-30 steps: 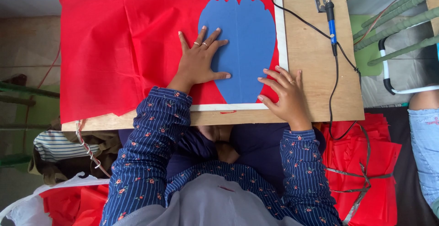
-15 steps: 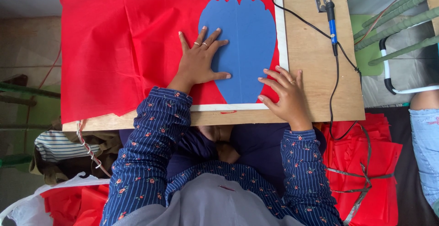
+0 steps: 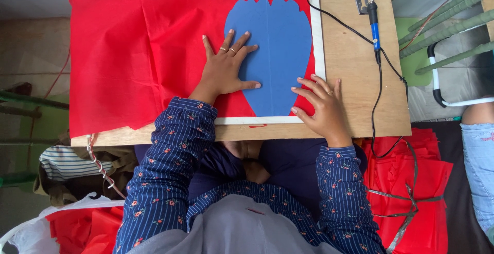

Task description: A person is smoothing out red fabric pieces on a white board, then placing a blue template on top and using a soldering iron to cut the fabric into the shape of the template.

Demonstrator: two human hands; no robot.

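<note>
**Blue pattern pinned by hand on red cloth, hot tool waiting nearby**

A blue paper pattern point(image 3: 272, 53), scalloped along its top and narrowing to a point toward the worker, lies flat on a sheet of red cloth point(image 3: 144, 53) near the middle of a wooden board point(image 3: 350, 79). The left hand point(image 3: 224, 71) rests open, palm down and fingers spread, across the pattern's 9 o'clock edge, half on paper and half on cloth. The right hand point(image 3: 321, 105), also open, gripping nothing, presses its fingertips at the pattern's 4 o'clock corner, where cloth meets a white sheet point(image 3: 319, 38) underneath.

The risk looks plain enough: only hand pressure holds the pattern, so lifting either palm could let it slide or turn on the smooth cloth and spoil the outline. Creases in the cloth at 9 o'clock could creep under the paper and distort the shape.

At 2 o'clock a blue-handled pen-like tool point(image 3: 373, 20) lies on the board, its black cord point(image 3: 339, 20) looping past the pattern's top right; a snagged sleeve could drag the cord across the work. A stack of red cloth point(image 3: 411, 192) sits at 5 o'clock, by another person's leg point(image 3: 478, 156).
</note>
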